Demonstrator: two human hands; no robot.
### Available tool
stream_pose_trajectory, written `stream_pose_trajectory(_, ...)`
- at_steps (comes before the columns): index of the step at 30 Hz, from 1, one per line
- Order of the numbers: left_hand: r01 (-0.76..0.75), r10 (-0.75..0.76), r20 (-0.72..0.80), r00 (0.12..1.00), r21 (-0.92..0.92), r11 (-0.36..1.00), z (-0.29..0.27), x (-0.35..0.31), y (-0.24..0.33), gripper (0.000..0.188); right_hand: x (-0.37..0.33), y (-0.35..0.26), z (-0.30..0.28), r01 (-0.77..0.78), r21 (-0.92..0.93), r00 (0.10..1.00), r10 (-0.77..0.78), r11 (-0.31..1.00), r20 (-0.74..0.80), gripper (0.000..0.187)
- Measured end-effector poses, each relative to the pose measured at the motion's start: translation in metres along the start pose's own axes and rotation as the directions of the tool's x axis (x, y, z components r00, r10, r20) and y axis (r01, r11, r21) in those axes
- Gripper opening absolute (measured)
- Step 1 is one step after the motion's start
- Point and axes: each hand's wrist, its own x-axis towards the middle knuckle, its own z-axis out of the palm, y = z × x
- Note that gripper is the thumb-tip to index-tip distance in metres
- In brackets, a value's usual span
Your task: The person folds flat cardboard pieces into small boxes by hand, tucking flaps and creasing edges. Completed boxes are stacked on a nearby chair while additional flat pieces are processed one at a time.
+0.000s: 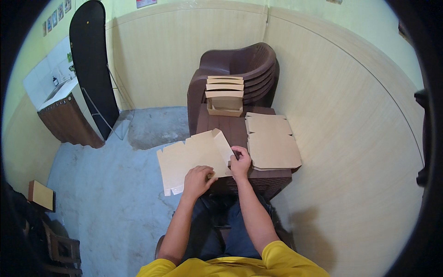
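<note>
Head view, looking down: a seated person in a yellow shirt and dark trousers works a flat cardboard box blank at the near edge of a dark brown plastic surface. The blank lies partly on that surface and hangs over its left edge above the grey floor, with one flap folded up at its right end. The left hand presses down on the blank's near edge, fingers curled onto the card. The right hand pinches the blank at the base of the raised flap, thumb and fingers closed on the card.

Just to the right of the hands, a stack of flat unfolded blanks rests on the same surface, reaching over its right edge. Behind, at the far end of the surface, several folded open boxes stand nested one in another, leaning against a stack of brown plastic chairs pushed into the corner. Pale panelled walls close in the corner at the back and right.

To the left, a tall black board leans against the wall beside a counter with a sink. A small brown box lies low at the left edge of the picture, by a piece of wooden furniture.
</note>
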Motion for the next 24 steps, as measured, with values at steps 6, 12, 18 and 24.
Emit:
stream_pose_trajectory(6,0.049,-0.052,0.034,0.998,0.086,0.995,-0.005,0.014,-0.002,0.025,-0.001,0.002,-0.001,0.219,-0.215,0.971,-0.235,0.952,-0.051,0.011)
stream_pose_trajectory(12,0.076,-0.075,-0.094,0.993,0.014,0.997,0.002,0.016,-0.007,0.020,-0.003,-0.014,-0.010,0.269,-0.164,0.961,-0.252,0.949,0.117,0.013)
stream_pose_trajectory(18,0.146,-0.151,-0.137,0.979,-0.048,0.988,0.012,0.021,-0.016,0.021,-0.002,-0.015,-0.014,0.414,-0.209,0.892,-0.349,0.886,0.287,0.015)
stream_pose_trajectory(24,0.279,-0.284,-0.081,0.955,-0.070,0.958,0.020,0.030,-0.033,0.024,-0.008,-0.010,-0.003,0.254,-0.459,0.965,-0.258,0.851,0.056,0.013)
